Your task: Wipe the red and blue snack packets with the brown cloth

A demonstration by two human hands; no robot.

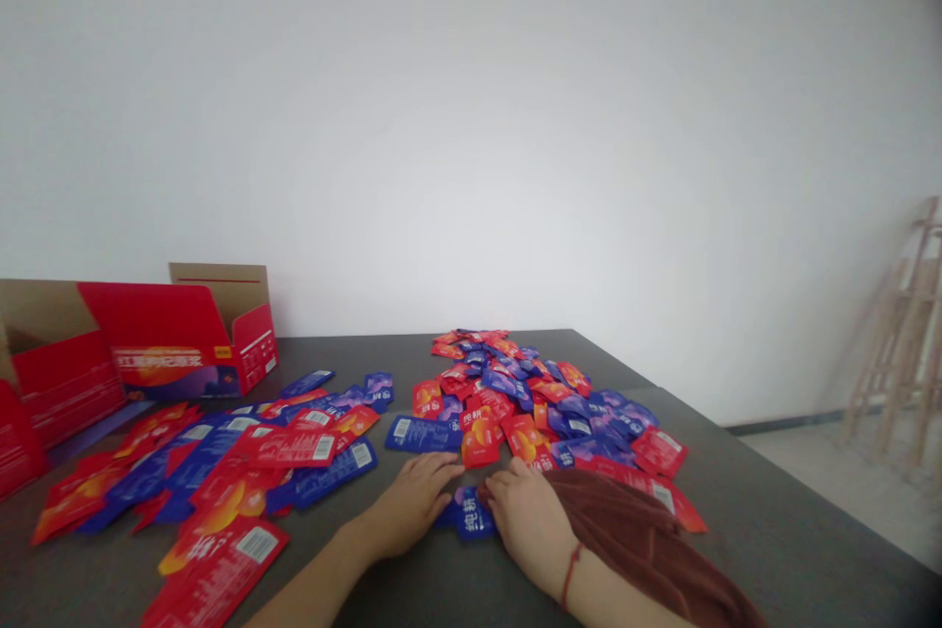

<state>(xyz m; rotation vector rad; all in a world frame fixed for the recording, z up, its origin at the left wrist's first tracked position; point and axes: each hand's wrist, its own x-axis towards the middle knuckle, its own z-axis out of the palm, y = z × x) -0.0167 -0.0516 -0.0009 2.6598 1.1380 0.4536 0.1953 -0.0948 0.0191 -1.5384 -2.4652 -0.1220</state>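
A small blue packet (476, 514) lies flat on the dark tabletop (434, 574), between the left hand (412, 502) and the right hand (531, 522). Its left part runs up to the left hand's fingers, and its right edge meets the right hand's fingertips. The left hand is low, palm down, with its fingers slightly bent and close together; whether it grips anything I cannot tell. The right hand is also palm down, its fingers gathered and curved beside the packet. A brown cloth (648, 540) spreads out from beside and under it, but whether the fingers pinch the cloth or the packet I cannot tell.

Just beyond the fingertips, near the gap between the hands, lies an orange-red packet (480, 438). Farther on, a heap of mixed packets (507, 375) stretches toward the wall. Left of the left hand, larger red and blue pouches (294, 446) overlap, near an open red box (173, 339).
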